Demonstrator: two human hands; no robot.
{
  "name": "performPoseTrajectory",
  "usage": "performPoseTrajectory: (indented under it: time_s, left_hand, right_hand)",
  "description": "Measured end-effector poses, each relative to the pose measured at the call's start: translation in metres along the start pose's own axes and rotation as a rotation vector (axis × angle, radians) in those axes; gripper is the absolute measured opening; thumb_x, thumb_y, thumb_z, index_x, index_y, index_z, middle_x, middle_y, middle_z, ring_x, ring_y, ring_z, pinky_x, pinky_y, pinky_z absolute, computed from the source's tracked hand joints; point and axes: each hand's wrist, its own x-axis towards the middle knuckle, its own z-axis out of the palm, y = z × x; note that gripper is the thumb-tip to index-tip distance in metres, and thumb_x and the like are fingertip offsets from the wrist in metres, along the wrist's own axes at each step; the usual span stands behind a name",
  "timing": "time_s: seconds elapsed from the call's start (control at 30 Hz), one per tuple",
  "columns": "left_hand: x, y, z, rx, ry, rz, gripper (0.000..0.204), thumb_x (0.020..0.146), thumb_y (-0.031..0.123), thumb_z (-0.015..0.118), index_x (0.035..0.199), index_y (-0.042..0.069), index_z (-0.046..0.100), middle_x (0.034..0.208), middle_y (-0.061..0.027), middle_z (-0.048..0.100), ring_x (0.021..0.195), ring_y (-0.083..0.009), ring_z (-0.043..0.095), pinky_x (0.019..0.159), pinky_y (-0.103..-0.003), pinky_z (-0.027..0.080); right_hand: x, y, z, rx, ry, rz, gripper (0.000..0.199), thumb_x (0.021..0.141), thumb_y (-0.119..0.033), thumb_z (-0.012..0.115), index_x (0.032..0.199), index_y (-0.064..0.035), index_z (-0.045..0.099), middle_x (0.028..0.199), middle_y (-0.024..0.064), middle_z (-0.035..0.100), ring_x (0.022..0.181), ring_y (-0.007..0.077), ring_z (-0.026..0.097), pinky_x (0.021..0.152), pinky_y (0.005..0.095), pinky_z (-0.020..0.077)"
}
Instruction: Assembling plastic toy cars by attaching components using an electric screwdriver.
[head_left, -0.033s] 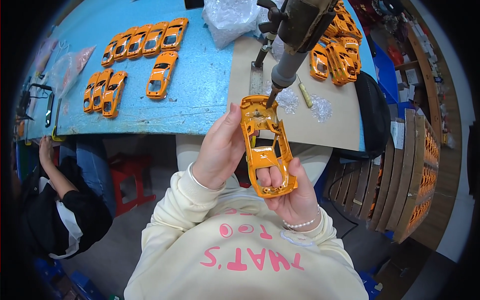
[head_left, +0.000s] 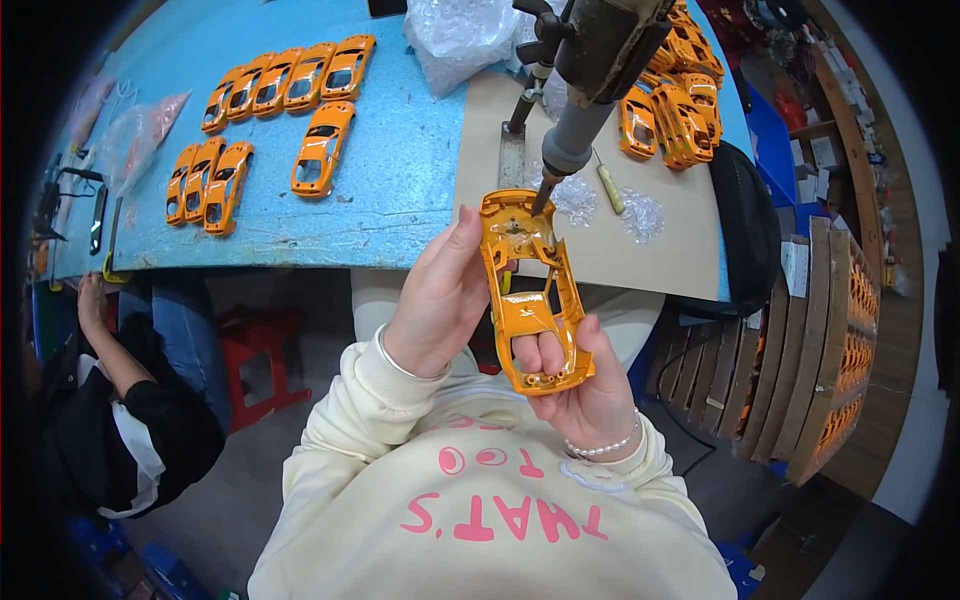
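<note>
An orange toy car body shell (head_left: 527, 314) is held up at the table's front edge, its hollow underside facing me. My left hand (head_left: 438, 300) grips the shell's left side, thumb pointing up along it. Beneath the near end is my right hand (head_left: 592, 395), with its thumb on the right edge and two fingertips showing through a window opening. A dark, thin-tipped tool with a grey sleeve (head_left: 568, 147) slants down from a stand. Its tip meets the inside of the shell's far end in view; whether it actually touches, I cannot tell.
Several orange car shells (head_left: 322, 150) lie on the blue table (head_left: 400, 200), others are piled (head_left: 685, 125) at back right. Clear plastic bags (head_left: 460, 40) and a yellow-handled pointed tool (head_left: 609, 190) lie near the stand. A person's arm (head_left: 115, 345) is at left. Stacked trays (head_left: 800, 350) stand right.
</note>
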Motion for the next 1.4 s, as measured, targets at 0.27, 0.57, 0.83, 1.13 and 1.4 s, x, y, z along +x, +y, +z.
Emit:
performPoseTrajectory:
  time_s: [0.27, 0.57, 0.83, 1.13, 1.4]
  left_hand:
    - [-0.002, -0.004, -0.007, 0.022, 0.01, 0.001, 0.048, 0.105, 0.042, 0.035, 0.131, 0.004, 0.05, 0.123, -0.0067, 0.061, 0.112, -0.0168, 0.058, 0.099, -0.034, 0.044]
    - [-0.017, -0.016, -0.022, -0.111, 0.152, -0.162, 0.054, 0.104, 0.048, 0.031, 0.131, 0.005, 0.05, 0.121, -0.0085, 0.061, 0.107, -0.0185, 0.06, 0.089, -0.034, 0.052]
    - [-0.035, -0.038, -0.037, -0.227, 0.293, -0.2, 0.063, 0.104, 0.052, 0.02, 0.131, 0.003, 0.048, 0.121, -0.0108, 0.06, 0.1, -0.0198, 0.061, 0.085, -0.036, 0.055]
    - [-0.042, -0.044, -0.024, -0.123, 0.264, -0.251, 0.061, 0.105, 0.05, 0.019, 0.135, 0.004, 0.043, 0.126, -0.012, 0.058, 0.106, -0.0213, 0.06, 0.088, -0.037, 0.054]
    - [-0.039, -0.043, -0.015, -0.188, 0.216, -0.269, 0.059, 0.105, 0.048, 0.021, 0.137, 0.004, 0.042, 0.131, -0.0126, 0.055, 0.115, -0.0219, 0.057, 0.091, -0.038, 0.053]
  right_hand:
    - [-0.001, -0.001, 0.001, -0.036, 0.004, 0.024, 0.054, 0.103, -0.045, 0.039, 0.083, 0.0012, 0.058, 0.096, 0.0126, 0.055, 0.063, 0.0183, 0.068, 0.059, 0.0249, 0.0588]
    - [0.008, 0.006, -0.023, -0.18, 0.176, 0.114, 0.047, 0.105, -0.038, 0.039, 0.089, 0.0011, 0.06, 0.091, 0.0097, 0.06, 0.065, 0.019, 0.068, 0.058, 0.0261, 0.0569]
    - [0.043, -0.039, -0.083, -1.815, 0.374, -0.6, 0.012, 0.089, -0.012, 0.066, 0.097, -0.003, 0.064, 0.092, 0.007, 0.063, 0.065, 0.0131, 0.062, 0.059, 0.0264, 0.0503]
    - [0.077, -0.071, -0.102, -1.933, 0.635, -0.855, 0.014, 0.081, -0.007, 0.071, 0.093, -0.005, 0.064, 0.088, 0.0072, 0.059, 0.068, 0.0212, 0.063, 0.063, 0.0331, 0.0497]
    - [0.072, -0.064, -0.094, -2.149, 0.758, -0.945, 0.007, 0.084, -0.004, 0.067, 0.084, -0.002, 0.061, 0.085, 0.0091, 0.06, 0.071, 0.0225, 0.065, 0.064, 0.0324, 0.0514]
